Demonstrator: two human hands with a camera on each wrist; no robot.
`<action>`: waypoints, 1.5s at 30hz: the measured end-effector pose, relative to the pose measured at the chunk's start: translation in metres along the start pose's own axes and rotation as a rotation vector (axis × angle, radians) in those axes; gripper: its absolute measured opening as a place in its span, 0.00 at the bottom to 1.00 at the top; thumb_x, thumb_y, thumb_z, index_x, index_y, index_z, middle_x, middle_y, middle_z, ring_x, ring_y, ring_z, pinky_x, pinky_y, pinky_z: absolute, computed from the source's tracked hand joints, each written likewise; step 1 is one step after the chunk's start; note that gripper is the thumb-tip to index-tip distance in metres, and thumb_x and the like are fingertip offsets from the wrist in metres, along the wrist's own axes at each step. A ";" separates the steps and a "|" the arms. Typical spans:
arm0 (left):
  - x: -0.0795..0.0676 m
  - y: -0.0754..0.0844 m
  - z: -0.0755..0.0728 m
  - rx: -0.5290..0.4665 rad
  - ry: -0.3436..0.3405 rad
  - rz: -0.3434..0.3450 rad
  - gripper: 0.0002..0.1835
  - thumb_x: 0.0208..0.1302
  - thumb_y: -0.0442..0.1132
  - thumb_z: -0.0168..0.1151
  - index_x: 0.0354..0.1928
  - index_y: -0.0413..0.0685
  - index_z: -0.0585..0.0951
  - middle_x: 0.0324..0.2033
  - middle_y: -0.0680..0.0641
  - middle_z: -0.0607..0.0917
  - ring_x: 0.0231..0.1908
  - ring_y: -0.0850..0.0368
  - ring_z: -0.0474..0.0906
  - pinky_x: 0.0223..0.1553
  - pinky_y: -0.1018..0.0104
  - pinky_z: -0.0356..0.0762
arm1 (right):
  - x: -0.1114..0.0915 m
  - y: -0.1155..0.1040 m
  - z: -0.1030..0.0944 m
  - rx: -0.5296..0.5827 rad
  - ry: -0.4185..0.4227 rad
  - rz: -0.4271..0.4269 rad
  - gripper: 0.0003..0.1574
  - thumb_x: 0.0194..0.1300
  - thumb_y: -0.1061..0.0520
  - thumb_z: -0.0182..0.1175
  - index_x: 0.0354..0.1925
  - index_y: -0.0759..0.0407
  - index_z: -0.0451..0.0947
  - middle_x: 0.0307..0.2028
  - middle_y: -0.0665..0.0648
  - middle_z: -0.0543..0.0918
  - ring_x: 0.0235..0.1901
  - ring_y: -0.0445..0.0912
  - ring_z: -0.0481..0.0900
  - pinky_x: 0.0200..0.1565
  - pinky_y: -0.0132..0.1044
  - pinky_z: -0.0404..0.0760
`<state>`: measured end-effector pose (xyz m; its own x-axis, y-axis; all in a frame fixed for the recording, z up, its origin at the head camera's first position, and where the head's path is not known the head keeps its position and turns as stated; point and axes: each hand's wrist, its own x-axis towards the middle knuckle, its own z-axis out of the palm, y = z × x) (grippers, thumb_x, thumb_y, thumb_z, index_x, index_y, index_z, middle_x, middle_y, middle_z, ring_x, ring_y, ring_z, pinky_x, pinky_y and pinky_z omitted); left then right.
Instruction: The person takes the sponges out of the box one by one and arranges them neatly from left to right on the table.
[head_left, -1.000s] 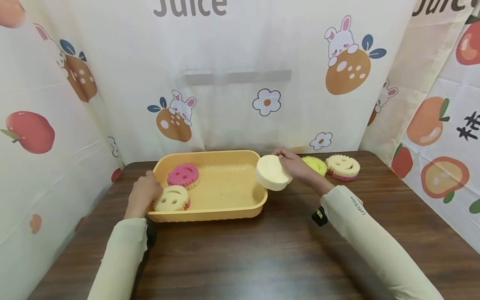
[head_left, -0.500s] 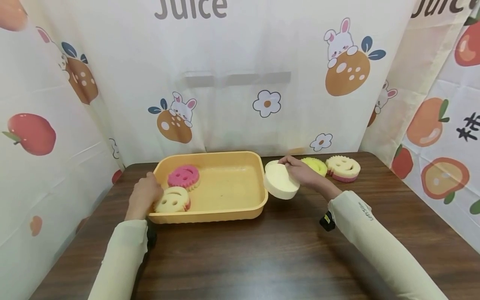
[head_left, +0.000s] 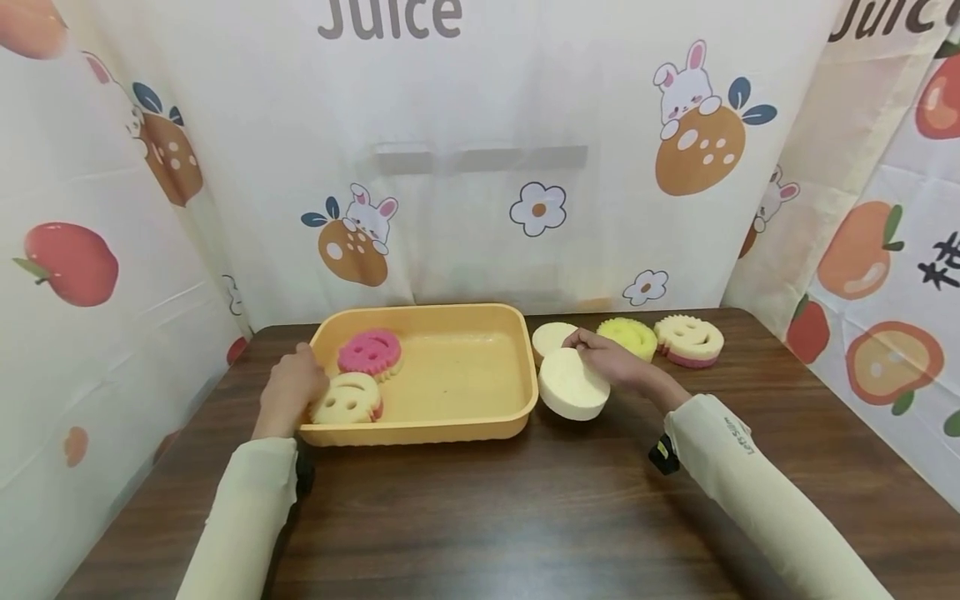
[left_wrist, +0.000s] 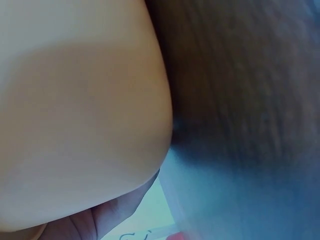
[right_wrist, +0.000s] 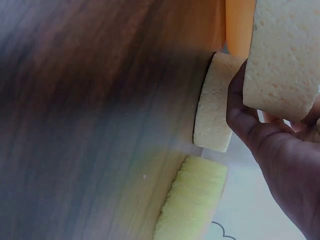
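My left hand [head_left: 288,389] grips the left edge of a yellow plastic tray [head_left: 416,433]; in the left wrist view the tray's wall [left_wrist: 85,125] hides most of the fingers. Inside the tray, at its left end, lie a pink smiley sponge [head_left: 367,352] and a cream smiley sponge [head_left: 345,398]. My right hand [head_left: 611,360] pinches a plain round cream sponge [head_left: 572,387], tilted and raised off the table just right of the tray. Behind it a second round cream sponge [head_left: 551,336] stands beside the tray, also seen as a pale sponge [right_wrist: 212,110] in the right wrist view.
Farther right along the back of the dark wood table [head_left: 480,517] are a yellow smiley sponge [head_left: 628,337] and a cream-and-pink smiley sponge [head_left: 688,340]. A printed cloth [head_left: 465,225] hangs behind the table and along both sides.
My right hand has carried the round cream sponge right and toward me, away from the tray's right rim, uncovering the second cream sponge. The left hand keeps its place on the tray.
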<state>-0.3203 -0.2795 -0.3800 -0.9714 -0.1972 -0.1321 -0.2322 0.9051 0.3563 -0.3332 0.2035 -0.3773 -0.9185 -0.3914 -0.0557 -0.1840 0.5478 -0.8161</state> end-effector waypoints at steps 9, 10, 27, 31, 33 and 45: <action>0.000 0.000 0.002 0.009 -0.004 -0.003 0.27 0.71 0.40 0.43 0.64 0.25 0.58 0.52 0.22 0.74 0.51 0.29 0.75 0.43 0.39 0.78 | -0.004 0.005 0.006 -0.004 -0.006 -0.013 0.18 0.79 0.59 0.35 0.52 0.65 0.70 0.50 0.64 0.73 0.45 0.47 0.71 0.43 0.33 0.74; 0.000 -0.001 0.002 0.009 -0.003 -0.002 0.27 0.71 0.40 0.43 0.64 0.25 0.58 0.51 0.22 0.74 0.50 0.30 0.75 0.42 0.40 0.78 | -0.004 0.005 0.007 -0.004 -0.004 -0.017 0.18 0.79 0.59 0.35 0.52 0.65 0.70 0.50 0.64 0.73 0.45 0.47 0.71 0.43 0.33 0.73; 0.002 -0.005 0.005 0.003 -0.006 0.004 0.29 0.71 0.40 0.43 0.65 0.24 0.57 0.51 0.22 0.75 0.48 0.31 0.76 0.40 0.41 0.79 | -0.008 0.010 0.014 -0.052 -0.008 -0.043 0.17 0.78 0.60 0.38 0.49 0.66 0.72 0.51 0.63 0.74 0.50 0.50 0.71 0.46 0.33 0.73; 0.002 -0.004 0.005 -0.002 -0.008 -0.002 0.27 0.72 0.39 0.43 0.64 0.24 0.57 0.50 0.23 0.75 0.45 0.34 0.76 0.39 0.42 0.79 | -0.008 0.008 0.016 -0.090 0.009 -0.073 0.16 0.78 0.61 0.38 0.48 0.67 0.72 0.49 0.64 0.76 0.49 0.50 0.72 0.46 0.33 0.73; 0.002 -0.004 0.004 -0.002 -0.008 -0.005 0.26 0.73 0.39 0.43 0.64 0.25 0.58 0.50 0.23 0.74 0.44 0.35 0.75 0.39 0.42 0.79 | -0.008 0.008 0.017 -0.119 0.022 -0.089 0.16 0.78 0.61 0.38 0.48 0.67 0.73 0.49 0.64 0.76 0.49 0.50 0.72 0.46 0.33 0.73; 0.006 -0.005 0.003 0.008 0.009 0.004 0.28 0.72 0.40 0.43 0.65 0.24 0.57 0.51 0.22 0.74 0.48 0.31 0.76 0.38 0.42 0.78 | -0.011 0.011 0.015 -0.252 0.027 -0.108 0.15 0.76 0.57 0.48 0.53 0.65 0.73 0.52 0.68 0.79 0.53 0.56 0.77 0.50 0.42 0.77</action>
<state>-0.3252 -0.2845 -0.3851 -0.9728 -0.1967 -0.1225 -0.2278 0.9087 0.3498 -0.3200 0.2028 -0.3947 -0.8972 -0.4397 0.0415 -0.3593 0.6721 -0.6474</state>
